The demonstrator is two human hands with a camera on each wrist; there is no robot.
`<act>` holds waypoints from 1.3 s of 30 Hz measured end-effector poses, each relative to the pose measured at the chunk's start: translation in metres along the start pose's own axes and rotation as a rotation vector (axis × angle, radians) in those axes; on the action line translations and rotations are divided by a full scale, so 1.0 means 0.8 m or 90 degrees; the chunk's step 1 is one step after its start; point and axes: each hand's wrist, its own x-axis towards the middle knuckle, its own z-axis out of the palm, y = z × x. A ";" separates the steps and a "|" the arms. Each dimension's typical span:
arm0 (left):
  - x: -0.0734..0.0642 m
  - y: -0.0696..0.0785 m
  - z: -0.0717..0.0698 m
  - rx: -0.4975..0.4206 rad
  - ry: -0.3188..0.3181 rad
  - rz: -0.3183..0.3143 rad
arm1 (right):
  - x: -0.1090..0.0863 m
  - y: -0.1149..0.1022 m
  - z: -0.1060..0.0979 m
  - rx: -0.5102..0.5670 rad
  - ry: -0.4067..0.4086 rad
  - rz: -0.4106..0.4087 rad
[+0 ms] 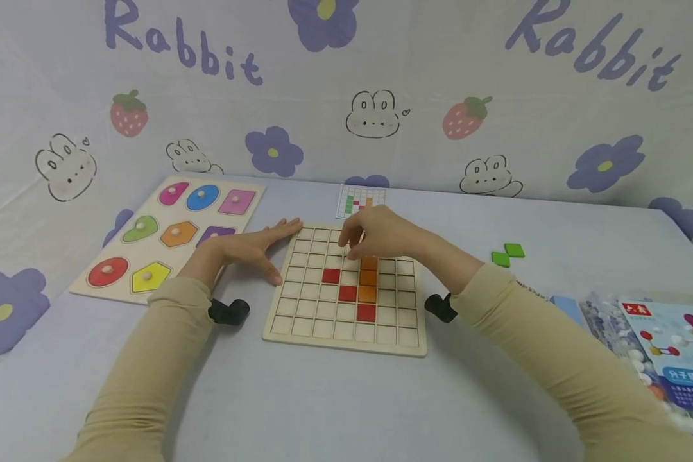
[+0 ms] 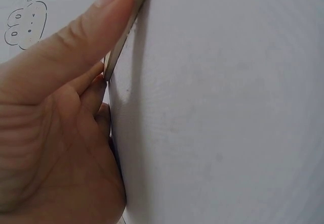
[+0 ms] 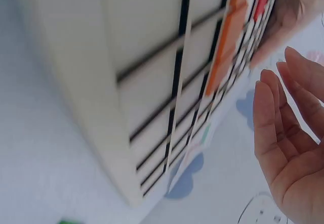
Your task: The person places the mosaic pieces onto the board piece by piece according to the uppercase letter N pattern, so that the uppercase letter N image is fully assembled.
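A wooden grid board (image 1: 323, 344) lies flat in the middle of the table. Three red tiles (image 1: 348, 293) step diagonally down its squares, and a column of orange tiles (image 1: 367, 278) runs beside them. My left hand (image 1: 245, 250) rests at the board's left edge, thumb and fingers spread along it; its thumb crosses the edge in the left wrist view. Over the upper part of the grid hovers my right hand (image 1: 384, 234), fingers loosely bent. In the right wrist view its fingers (image 3: 264, 115) show nothing between them.
Behind the board lies a small pattern card (image 1: 351, 204). Two green tiles (image 1: 514, 250) sit to the right. A shape puzzle board (image 1: 118, 240) lies at the left, partly behind the left arm. At the right edge is a molecule model kit (image 1: 664, 353).
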 end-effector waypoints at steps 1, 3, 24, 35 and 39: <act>0.000 0.000 0.000 -0.001 0.000 0.001 | -0.001 0.003 -0.004 0.003 0.006 0.005; -0.001 0.000 0.000 -0.003 0.001 0.000 | -0.005 0.009 -0.011 0.004 0.016 0.010; 0.000 0.001 0.001 0.000 -0.004 0.021 | -0.048 0.076 -0.070 0.067 0.060 0.107; -0.002 0.003 0.001 0.007 -0.006 0.016 | -0.065 0.129 -0.080 0.133 0.010 0.146; -0.001 0.001 0.001 0.024 -0.005 0.023 | -0.070 0.140 -0.080 0.130 -0.035 0.157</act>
